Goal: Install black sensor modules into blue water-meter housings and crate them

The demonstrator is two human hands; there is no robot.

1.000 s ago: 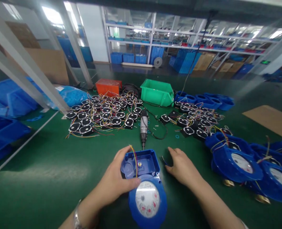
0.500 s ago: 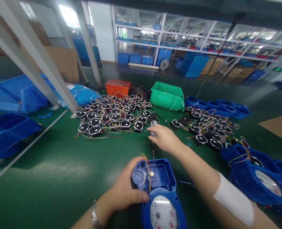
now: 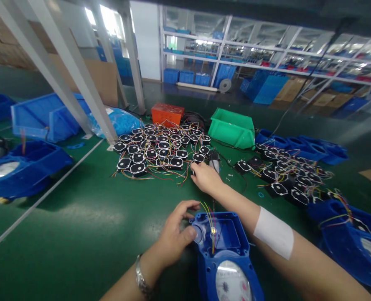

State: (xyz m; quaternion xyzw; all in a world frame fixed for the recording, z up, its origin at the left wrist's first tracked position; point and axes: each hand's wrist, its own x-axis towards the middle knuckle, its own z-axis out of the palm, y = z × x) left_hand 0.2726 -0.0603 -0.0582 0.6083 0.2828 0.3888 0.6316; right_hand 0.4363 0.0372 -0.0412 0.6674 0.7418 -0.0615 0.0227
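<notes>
A blue water meter housing [image 3: 204, 259] lies in front of me, its box-shaped compartment facing away and thin yellow and red wires rising from it. At its left edge my left hand [image 3: 176, 230] is spread, thumb and fingers apart beside the rim. My right hand [image 3: 204, 177] reaches past the housing, fingers closed over a black module at the near edge of the pile; the hand mostly hides that module. Just right of these fingers an electric screwdriver [image 3: 214, 161] lies on the green surface. Many wired black modules [image 3: 163, 145] with white outlines lie beyond.
A green bin [image 3: 232, 129] and an orange-red box [image 3: 167, 114] stand behind the modules. More modules [image 3: 279, 189] lie at right, near another blue housing [image 3: 339, 238]. Blue housings [image 3: 31, 171] sit at left, beside a slanted metal post [image 3: 75, 71]. Small screws [image 3: 230, 175] lie near the screwdriver.
My right hand has left the screwdriver and moved left to a black module. My left hand has loosened from the housing. The view has shifted slightly left.
</notes>
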